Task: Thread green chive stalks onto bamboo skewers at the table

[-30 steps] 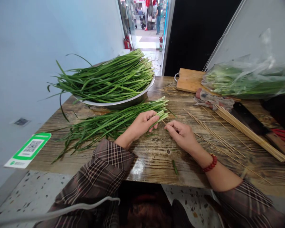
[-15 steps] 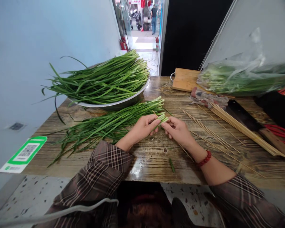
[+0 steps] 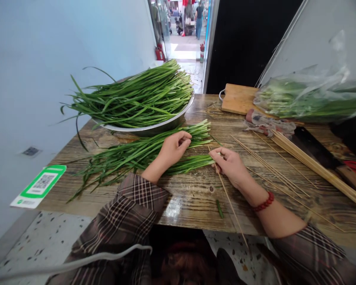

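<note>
Left hand [image 3: 172, 149] drawn back, loosely parted, right hand [image 3: 229, 165] pinching slender pale-ended green stalks [image 3: 194, 162], tan skewer [image 3: 228, 198]

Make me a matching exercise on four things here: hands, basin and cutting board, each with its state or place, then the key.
1. Left hand
2. Right hand
3. Basin
4. Cutting board

A. Heaped with green stalks
B. Pinches pale stalk ends, with a skewer crossing there
C. Wooden, with a metal handle
D. Over the pile on the table

Pairs: 1-D, 2-B, 3-A, 4-C
</note>
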Action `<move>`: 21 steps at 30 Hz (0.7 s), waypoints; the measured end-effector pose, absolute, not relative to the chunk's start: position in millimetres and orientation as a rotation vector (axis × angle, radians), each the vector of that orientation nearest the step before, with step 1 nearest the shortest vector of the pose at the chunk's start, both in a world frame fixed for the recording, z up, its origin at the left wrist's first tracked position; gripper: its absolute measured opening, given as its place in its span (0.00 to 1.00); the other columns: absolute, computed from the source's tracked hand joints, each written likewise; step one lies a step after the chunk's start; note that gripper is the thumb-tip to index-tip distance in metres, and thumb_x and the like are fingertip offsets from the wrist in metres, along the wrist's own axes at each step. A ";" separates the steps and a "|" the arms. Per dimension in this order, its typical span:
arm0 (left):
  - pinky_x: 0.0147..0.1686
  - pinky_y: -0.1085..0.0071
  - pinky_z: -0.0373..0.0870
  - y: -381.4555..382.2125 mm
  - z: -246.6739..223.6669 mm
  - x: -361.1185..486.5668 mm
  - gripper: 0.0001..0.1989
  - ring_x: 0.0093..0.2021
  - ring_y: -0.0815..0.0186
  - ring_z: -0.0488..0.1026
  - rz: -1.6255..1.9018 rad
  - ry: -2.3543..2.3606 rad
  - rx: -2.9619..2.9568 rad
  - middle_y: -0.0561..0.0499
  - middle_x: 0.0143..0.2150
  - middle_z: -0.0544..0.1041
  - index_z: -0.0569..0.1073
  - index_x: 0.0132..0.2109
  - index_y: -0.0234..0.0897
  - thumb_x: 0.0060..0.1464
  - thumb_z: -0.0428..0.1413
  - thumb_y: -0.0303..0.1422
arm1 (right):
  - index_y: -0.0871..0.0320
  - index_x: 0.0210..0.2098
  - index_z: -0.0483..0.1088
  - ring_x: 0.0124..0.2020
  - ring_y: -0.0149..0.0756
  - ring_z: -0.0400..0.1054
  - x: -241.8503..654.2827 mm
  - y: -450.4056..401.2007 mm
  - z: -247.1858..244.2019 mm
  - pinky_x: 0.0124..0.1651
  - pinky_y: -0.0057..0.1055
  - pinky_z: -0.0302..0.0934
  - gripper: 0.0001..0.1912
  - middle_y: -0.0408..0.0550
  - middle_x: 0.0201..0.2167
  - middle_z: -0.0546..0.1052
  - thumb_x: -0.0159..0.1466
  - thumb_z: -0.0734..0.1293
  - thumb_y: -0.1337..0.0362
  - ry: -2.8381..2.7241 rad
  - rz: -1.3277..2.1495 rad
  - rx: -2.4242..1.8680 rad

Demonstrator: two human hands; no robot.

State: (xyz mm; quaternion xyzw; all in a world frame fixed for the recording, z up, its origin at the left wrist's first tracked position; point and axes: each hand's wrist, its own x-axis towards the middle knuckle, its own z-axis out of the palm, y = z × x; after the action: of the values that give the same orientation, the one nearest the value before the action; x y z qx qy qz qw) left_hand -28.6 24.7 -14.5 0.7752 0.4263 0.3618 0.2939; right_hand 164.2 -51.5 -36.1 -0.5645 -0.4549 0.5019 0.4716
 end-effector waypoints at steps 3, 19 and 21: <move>0.38 0.71 0.66 29.2 -17.6 -33.7 0.06 0.35 0.67 0.70 0.929 1.149 2.315 0.49 0.33 0.74 0.74 0.35 0.33 0.55 0.52 0.26 | 0.59 0.31 0.68 0.15 0.25 0.59 168.4 -52.4 -37.4 0.19 0.23 0.53 0.19 0.38 0.17 0.68 0.58 0.66 0.48 -1.257 1.084 -1.384; 0.40 0.64 0.65 19.1 -13.2 -30.3 0.06 0.42 0.59 0.68 0.307 1.331 2.926 0.45 0.41 0.70 0.74 0.38 0.35 0.57 0.53 0.31 | 0.58 0.36 0.69 0.16 0.27 0.65 168.4 -55.8 -33.1 0.22 0.25 0.56 0.15 0.39 0.21 0.70 0.61 0.65 0.52 -1.452 0.940 -1.420; 0.39 0.64 0.65 18.1 -13.2 -29.0 0.09 0.42 0.59 0.68 0.270 1.373 2.936 0.44 0.41 0.71 0.74 0.36 0.34 0.59 0.50 0.29 | 0.58 0.39 0.70 0.17 0.27 0.65 167.4 -55.6 -34.1 0.23 0.25 0.57 0.15 0.38 0.21 0.70 0.61 0.65 0.53 -1.446 0.948 -1.421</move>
State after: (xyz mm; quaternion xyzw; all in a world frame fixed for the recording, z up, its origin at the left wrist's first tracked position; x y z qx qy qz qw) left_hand -29.0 18.1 -13.2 0.9014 0.4214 0.0830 -0.0553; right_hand 167.4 -55.6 -34.1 -0.5712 -0.5813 0.3813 0.4364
